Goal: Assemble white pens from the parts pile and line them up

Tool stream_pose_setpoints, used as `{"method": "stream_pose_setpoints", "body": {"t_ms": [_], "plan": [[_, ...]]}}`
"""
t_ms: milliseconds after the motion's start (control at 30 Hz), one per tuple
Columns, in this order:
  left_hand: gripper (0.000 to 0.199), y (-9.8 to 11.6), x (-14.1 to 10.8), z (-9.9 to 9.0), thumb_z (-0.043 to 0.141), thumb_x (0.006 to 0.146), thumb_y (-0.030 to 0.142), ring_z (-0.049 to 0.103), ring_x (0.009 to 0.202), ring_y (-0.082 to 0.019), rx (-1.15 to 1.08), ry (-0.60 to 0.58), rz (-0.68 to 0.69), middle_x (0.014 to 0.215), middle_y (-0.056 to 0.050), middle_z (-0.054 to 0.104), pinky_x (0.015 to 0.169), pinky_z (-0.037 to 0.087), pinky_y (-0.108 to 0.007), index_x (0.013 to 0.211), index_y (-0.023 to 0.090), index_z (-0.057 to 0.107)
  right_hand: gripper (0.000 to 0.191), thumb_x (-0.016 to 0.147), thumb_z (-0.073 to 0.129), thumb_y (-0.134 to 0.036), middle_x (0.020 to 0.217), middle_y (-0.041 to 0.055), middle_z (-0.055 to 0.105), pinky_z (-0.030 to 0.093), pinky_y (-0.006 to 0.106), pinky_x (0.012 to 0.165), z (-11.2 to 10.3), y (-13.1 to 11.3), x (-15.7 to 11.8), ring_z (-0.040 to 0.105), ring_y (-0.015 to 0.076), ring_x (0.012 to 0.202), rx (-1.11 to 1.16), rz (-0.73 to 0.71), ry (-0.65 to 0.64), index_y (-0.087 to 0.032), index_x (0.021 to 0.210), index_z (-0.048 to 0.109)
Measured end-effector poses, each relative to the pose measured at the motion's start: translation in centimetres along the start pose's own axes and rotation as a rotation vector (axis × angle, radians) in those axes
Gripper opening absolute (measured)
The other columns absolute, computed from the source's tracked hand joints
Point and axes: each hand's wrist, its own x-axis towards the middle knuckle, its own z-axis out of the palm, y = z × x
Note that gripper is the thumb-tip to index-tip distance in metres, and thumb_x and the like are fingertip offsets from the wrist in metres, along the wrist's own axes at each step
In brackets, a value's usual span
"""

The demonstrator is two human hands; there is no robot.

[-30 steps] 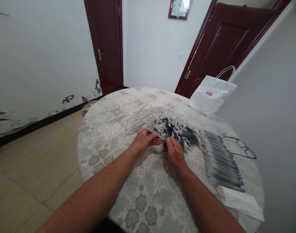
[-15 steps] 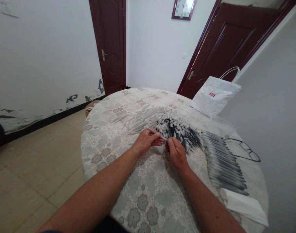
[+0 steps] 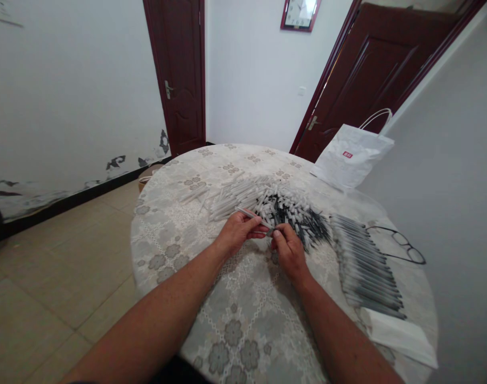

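Note:
My left hand [image 3: 239,230] is closed on a slim white pen barrel [image 3: 245,212], which slants down toward the right. At its lower end my right hand [image 3: 288,248] is closed, thumb and fingers pinched together. A small dark piece shows at those fingertips, too small to make out. Just beyond my hands lies a loose heap of white pen barrels [image 3: 237,194]. Beside them is a heap of black-and-white pen parts [image 3: 303,218]. To the right, pens with dark ends [image 3: 371,266] lie side by side in a long row.
The round table is covered by a flowered tablecloth [image 3: 231,330]. Glasses [image 3: 401,245] lie right of the pen row, and a folded white paper or cloth [image 3: 401,336] lies below it. A white paper bag [image 3: 351,157] stands at the back right by the wall.
A small dark piece now shows between my fingertips at the barrel's lower end. Both hands stay almost in place, and the whole view has shifted slightly.

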Motion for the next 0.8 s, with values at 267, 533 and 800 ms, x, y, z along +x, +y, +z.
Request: {"method": "stream_pose_setpoints", "body": {"t_ms": [267, 533, 800], "plan": [[0.028, 0.1, -0.1, 0.3, 0.079, 0.078, 0.032, 0.073, 0.076, -0.021, 0.033, -0.004, -0.01, 0.083, -0.011, 0.074, 0.07, 0.062, -0.033, 0.086, 0.013, 0.061, 0.018, 0.096, 0.043, -0.035, 0.066, -0.0027, 0.059, 0.038, 0.029, 0.062, -0.2, -0.4, 0.0, 0.055, 0.017, 0.063, -0.054, -0.038, 0.008, -0.024, 0.088, 0.056], [0.034, 0.7, -0.2, 0.1, 0.078, 0.077, 0.041, 0.072, 0.075, -0.02, 0.216, -0.023, 0.04, 0.082, -0.011, 0.074, 0.069, 0.06, -0.033, 0.086, 0.013, 0.062, 0.024, 0.096, 0.047, -0.039, 0.082, 0.0015, 0.067, 0.044, 0.028, 0.067, 0.0, -0.1, 0.0, 0.06, 0.0172, 0.072, -0.072, -0.079, 0.014, -0.021, 0.102, 0.061], [0.039, 4.7, -0.2, -3.6, 0.054, 0.091, 0.053, 0.068, 0.069, -0.016, 0.613, 0.288, 0.293, 0.09, -0.009, 0.074, 0.057, 0.05, -0.025, 0.088, 0.015, 0.065, 0.029, 0.095, 0.048, -0.04, 0.093, 0.0057, 0.072, 0.047, 0.03, 0.074, -0.5, 0.4, 0.4, 0.064, 0.0196, 0.081, -0.133, -0.062, 0.128, -0.02, 0.109, 0.066]]}}
